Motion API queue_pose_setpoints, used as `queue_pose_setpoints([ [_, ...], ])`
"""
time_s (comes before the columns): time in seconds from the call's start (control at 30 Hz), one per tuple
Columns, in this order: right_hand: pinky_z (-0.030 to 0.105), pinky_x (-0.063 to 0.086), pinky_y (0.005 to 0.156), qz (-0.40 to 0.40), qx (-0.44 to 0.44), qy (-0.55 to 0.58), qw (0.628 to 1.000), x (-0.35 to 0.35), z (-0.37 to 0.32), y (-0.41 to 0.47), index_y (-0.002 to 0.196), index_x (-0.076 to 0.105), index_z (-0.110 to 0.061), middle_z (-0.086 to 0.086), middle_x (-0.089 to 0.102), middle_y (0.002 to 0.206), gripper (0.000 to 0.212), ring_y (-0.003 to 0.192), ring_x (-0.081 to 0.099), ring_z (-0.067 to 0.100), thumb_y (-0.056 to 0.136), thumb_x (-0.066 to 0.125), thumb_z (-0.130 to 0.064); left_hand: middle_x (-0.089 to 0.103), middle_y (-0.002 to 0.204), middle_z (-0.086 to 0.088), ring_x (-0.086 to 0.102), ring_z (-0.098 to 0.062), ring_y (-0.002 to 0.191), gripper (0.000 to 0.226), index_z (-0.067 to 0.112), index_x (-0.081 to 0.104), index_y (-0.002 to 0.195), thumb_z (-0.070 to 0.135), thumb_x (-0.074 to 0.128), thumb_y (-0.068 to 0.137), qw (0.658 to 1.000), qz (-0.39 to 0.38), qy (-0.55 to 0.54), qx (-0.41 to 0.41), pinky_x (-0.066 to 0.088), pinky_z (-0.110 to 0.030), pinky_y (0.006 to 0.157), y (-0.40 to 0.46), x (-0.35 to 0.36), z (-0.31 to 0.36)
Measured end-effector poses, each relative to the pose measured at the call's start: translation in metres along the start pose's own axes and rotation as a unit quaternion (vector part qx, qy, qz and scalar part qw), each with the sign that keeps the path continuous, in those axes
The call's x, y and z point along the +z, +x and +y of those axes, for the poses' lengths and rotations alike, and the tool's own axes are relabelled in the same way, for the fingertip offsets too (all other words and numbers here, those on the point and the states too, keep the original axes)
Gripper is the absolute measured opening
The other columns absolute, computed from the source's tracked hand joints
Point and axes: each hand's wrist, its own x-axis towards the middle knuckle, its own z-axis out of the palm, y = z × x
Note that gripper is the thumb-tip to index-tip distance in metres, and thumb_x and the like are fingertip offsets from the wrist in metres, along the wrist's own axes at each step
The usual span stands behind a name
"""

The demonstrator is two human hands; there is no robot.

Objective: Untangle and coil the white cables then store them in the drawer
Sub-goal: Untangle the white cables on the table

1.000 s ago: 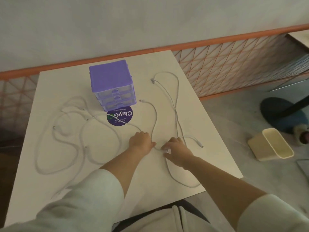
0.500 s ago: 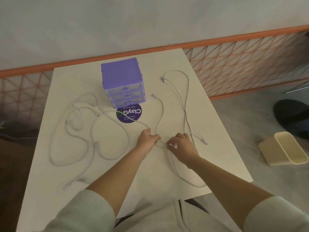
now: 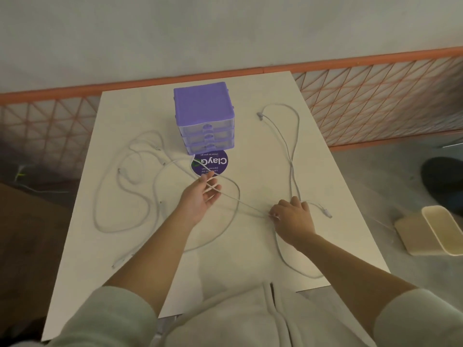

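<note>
White cables [image 3: 292, 156] lie in loose loops on the bench [image 3: 263, 259], around the purple drawers [image 3: 205, 121]. Your left hand [image 3: 200, 196] has relaxed, released fingers with one cable stretched across them. Your right hand [image 3: 292, 221] pinches that same cable near the bench's right side.

round purple sticker [image 3: 210, 163] on the white table [image 3: 250, 246], upside-down "ClayG" in white, smaller lines beneath unreadable
</note>
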Motion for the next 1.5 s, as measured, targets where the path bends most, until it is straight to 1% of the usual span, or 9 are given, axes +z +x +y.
queue_pose_setpoints([
  [0.1, 0.036, 0.028, 0.094, -0.010, -0.026, -0.008, 1.000, -0.008, -0.025, 0.007, 0.113, 0.064, -0.029, -0.008, 0.059, 0.116, 0.028, 0.113, 0.042, 0.022, 0.094, 0.046, -0.040, 0.056, 0.086, 0.000, 0.060, -0.014, 0.081, 0.021, 0.016, 0.065, 0.105, 0.022, 0.045, 0.103, 0.999, -0.016, 0.024, 0.035, 0.058, -0.024, 0.071, -0.003, -0.004, 0.006],
  [0.3, 0.027, 0.040, 0.072, -0.025, -0.018, 0.373, 0.927, -0.034, -0.105, 0.022, 0.113, 0.060, -0.021, -0.009, 0.058, 0.083, 0.026, 0.079, 0.054, 0.016, 0.098, 0.053, -0.041, 0.063, 0.086, 0.006, 0.059, -0.007, 0.080, 0.017, 0.023, 0.068, 0.109, 0.020, 0.054, 0.099, 0.998, -0.029, 0.014, 0.056, 0.053, -0.020, 0.077, -0.013, -0.001, 0.012],
  [0.4, 0.023, 0.037, 0.062, 0.022, -0.018, 0.411, 0.911, -0.039, -0.113, 0.022, 0.106, 0.060, -0.019, -0.014, 0.052, 0.071, 0.018, 0.067, 0.047, 0.012, 0.102, 0.049, -0.032, 0.067, 0.082, 0.009, 0.061, -0.005, 0.079, 0.016, 0.025, 0.068, 0.105, 0.021, 0.054, 0.099, 0.992, -0.013, -0.100, 0.070, 0.051, -0.022, 0.079, -0.016, -0.015, 0.033],
  [0.57, 0.030, 0.040, 0.074, -0.001, 0.000, 0.345, 0.939, -0.031, -0.096, 0.025, 0.097, 0.059, -0.034, -0.008, 0.060, 0.103, 0.018, 0.092, 0.056, 0.016, 0.102, 0.042, -0.039, 0.069, 0.080, 0.011, 0.068, -0.005, 0.073, 0.018, 0.026, 0.065, 0.108, 0.029, 0.049, 0.101, 0.985, 0.005, -0.123, 0.121, 0.056, -0.024, 0.077, -0.023, -0.047, 0.062],
  [0.83, 0.027, 0.037, 0.053, -0.047, 0.031, 0.302, 0.952, -0.038, -0.095, 0.023, 0.083, 0.068, -0.032, -0.009, 0.052, 0.061, 0.035, 0.056, 0.049, 0.013, 0.091, 0.050, -0.062, 0.069, 0.101, 0.006, 0.070, -0.011, 0.091, 0.014, 0.020, 0.063, 0.107, 0.019, 0.051, 0.100, 0.979, 0.012, -0.133, 0.155, 0.059, -0.028, 0.078, -0.025, -0.075, 0.062],
  [1.2, 0.032, 0.038, 0.059, -0.037, 0.033, 0.120, 0.991, -0.035, -0.064, 0.023, 0.081, 0.056, -0.021, -0.003, 0.059, 0.070, 0.056, 0.077, 0.056, 0.025, 0.093, 0.031, -0.070, 0.064, 0.102, -0.002, 0.064, -0.018, 0.089, 0.015, 0.018, 0.054, 0.107, 0.020, 0.040, 0.106, 0.948, 0.083, -0.257, 0.167, 0.050, -0.045, 0.094, -0.028, -0.117, 0.077],
  [1.3, 0.036, 0.043, 0.074, -0.016, 0.027, 0.109, 0.994, -0.036, -0.058, 0.025, 0.079, 0.052, -0.022, -0.002, 0.060, 0.071, 0.048, 0.086, 0.053, 0.030, 0.096, 0.030, -0.062, 0.063, 0.081, -0.001, 0.055, -0.010, 0.054, 0.019, 0.017, 0.052, 0.095, 0.018, 0.037, 0.106, 0.931, 0.110, -0.302, 0.173, 0.056, -0.029, 0.068, -0.027, -0.132, 0.087],
  [1.37, 0.038, 0.042, 0.075, -0.020, 0.026, 0.142, 0.989, -0.037, -0.060, 0.027, 0.075, 0.045, -0.023, -0.001, 0.057, 0.068, 0.036, 0.087, 0.050, 0.034, 0.097, 0.032, -0.047, 0.050, 0.069, 0.004, 0.037, -0.006, 0.040, 0.028, 0.020, 0.048, 0.085, 0.024, 0.032, 0.108, 0.938, 0.136, -0.265, 0.179, 0.039, -0.016, 0.044, -0.026, -0.139, 0.094],
  [1.5, 0.034, 0.040, 0.060, -0.015, 0.009, 0.234, 0.972, -0.046, -0.082, 0.035, 0.079, 0.051, -0.022, -0.004, 0.056, 0.067, 0.025, 0.075, 0.054, 0.026, 0.097, 0.043, -0.037, 0.033, 0.054, 0.010, 0.023, -0.004, 0.040, 0.033, 0.023, 0.048, 0.080, 0.040, 0.036, 0.105, 0.959, 0.165, -0.118, 0.197, 0.020, -0.016, 0.039, -0.032, -0.130, 0.097],
])
